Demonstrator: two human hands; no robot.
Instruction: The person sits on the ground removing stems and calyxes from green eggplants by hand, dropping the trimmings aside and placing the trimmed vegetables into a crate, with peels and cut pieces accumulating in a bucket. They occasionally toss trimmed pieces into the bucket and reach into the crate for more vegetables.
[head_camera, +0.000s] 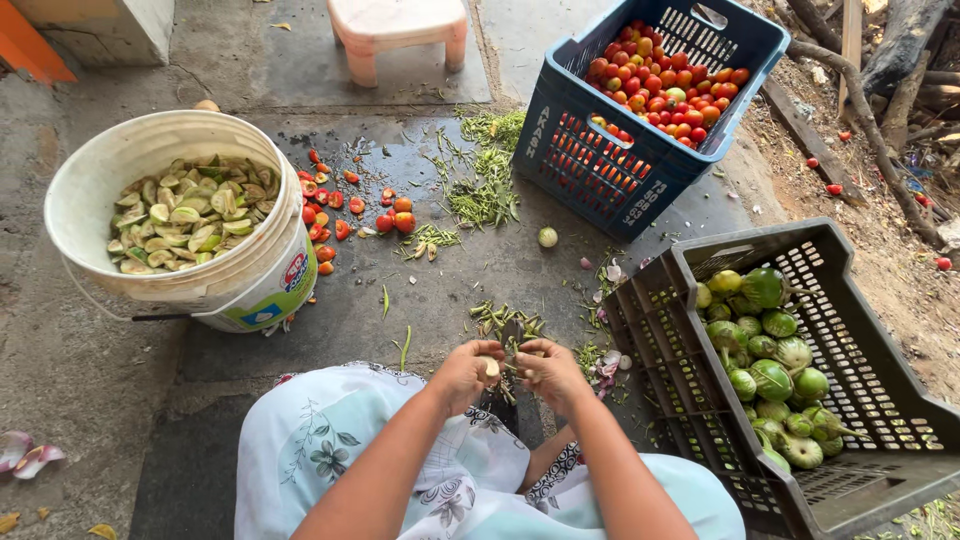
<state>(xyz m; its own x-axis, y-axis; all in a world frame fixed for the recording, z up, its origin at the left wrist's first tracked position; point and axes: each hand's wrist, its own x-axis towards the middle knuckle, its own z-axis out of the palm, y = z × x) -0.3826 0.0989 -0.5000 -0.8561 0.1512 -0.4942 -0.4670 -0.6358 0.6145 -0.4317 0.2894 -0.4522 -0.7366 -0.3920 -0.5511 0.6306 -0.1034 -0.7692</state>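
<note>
A: Where do you sit?
B: On bare concrete floor (420, 290) strewn with green trimmings; the white bucket (90, 190) stands left of your hands.
A: And your hands?
B: Your left hand (462, 372) is closed around a pale vegetable piece (490, 366); your right hand (548, 372) is curled just beside it. The dark crate (700, 420) crowds your right hand.

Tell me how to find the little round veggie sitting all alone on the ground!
Start at the blue crate full of red tomatoes. Look just below its near left corner, on the wet concrete floor. There lies one small pale green round vegetable, whole and alone, unlike the red tomato pieces farther left.
</note>
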